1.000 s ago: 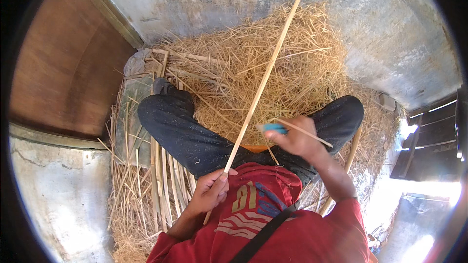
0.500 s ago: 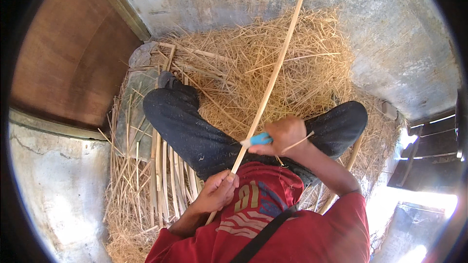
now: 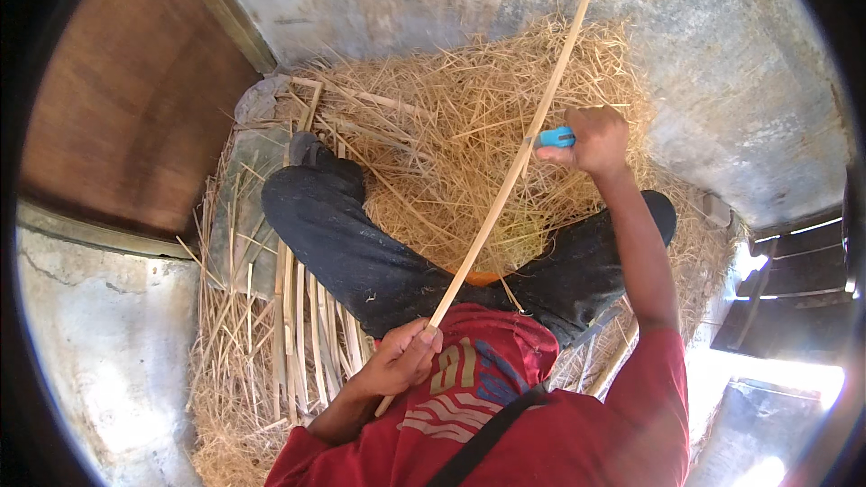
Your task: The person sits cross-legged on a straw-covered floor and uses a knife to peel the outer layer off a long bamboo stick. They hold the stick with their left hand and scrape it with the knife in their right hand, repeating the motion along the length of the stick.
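Shavings heap beyond the left hand; we see one long strip slanting past the right hand, clamped near one end by the left, likely for steadiness; right, fisted, grips blue-handled knife against it.

Harsh glare at lower right.

Right hand farther up the strip, blue knife too, arm straighter
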`<state>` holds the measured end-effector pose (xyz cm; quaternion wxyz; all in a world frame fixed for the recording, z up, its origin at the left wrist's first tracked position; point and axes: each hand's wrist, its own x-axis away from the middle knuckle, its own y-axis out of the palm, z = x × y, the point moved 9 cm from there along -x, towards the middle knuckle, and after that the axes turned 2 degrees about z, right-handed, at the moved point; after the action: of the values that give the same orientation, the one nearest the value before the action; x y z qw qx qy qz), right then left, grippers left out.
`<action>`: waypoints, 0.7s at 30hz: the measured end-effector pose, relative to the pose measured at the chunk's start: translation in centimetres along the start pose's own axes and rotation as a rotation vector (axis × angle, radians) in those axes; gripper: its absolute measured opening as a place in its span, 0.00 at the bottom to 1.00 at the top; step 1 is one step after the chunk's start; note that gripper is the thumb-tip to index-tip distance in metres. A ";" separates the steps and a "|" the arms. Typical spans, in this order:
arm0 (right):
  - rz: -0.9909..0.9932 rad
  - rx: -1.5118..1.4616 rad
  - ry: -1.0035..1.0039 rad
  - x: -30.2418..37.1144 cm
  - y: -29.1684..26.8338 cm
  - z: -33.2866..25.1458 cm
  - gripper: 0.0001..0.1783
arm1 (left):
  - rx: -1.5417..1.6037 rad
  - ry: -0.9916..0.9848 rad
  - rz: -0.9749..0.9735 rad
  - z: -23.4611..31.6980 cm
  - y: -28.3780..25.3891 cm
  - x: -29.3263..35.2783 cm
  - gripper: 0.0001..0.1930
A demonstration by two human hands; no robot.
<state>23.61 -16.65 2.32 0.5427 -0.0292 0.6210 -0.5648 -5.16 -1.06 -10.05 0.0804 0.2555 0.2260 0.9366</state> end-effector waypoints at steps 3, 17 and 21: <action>-0.162 -0.015 0.335 2.1 2.3 10.2 0.38 | 0.011 -0.060 0.013 -1.1 -1.2 0.7 0.13; -0.019 -0.546 0.187 1.7 -1.3 -9.6 0.35 | 0.040 0.085 -0.005 1.4 -1.7 -1.1 0.13; -0.004 -0.367 0.245 -0.2 -1.4 -5.5 0.36 | 0.060 0.004 -0.012 -0.1 -1.4 -0.4 0.14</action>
<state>18.97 -13.34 2.19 0.4476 -0.0599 0.7747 -0.4427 -4.82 -0.02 -10.98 0.0777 0.2548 0.2555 0.9294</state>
